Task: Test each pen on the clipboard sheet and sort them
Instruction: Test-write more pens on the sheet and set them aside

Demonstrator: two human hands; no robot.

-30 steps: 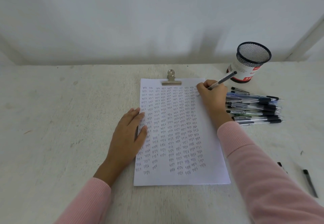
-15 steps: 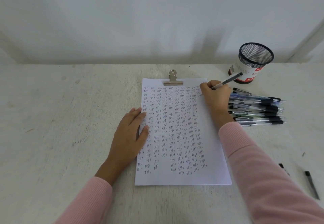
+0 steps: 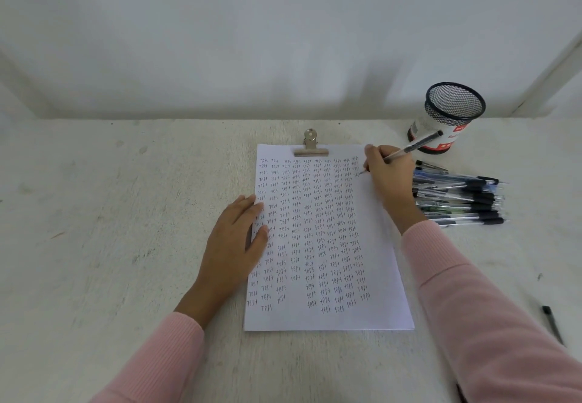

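Right hand: right hand point(image 3: 389, 175) grips a pen point(image 3: 409, 148), tip on the sheet point(image 3: 378, 261) near its top right corner
Left hand: left hand point(image 3: 233, 245) lies flat, fingers straight, pressing the sheet's left edge
Pens: pile of pens point(image 3: 463, 196) just right of the sheet; mesh cup point(image 3: 447, 116) behind it

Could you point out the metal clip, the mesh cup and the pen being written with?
metal clip point(image 3: 311, 151): head view, on its flat silver bar.
mesh cup point(image 3: 453, 103): head view, on the mesh inside its rim.
writing pen point(image 3: 409, 148): head view, on the upper half of its barrel.
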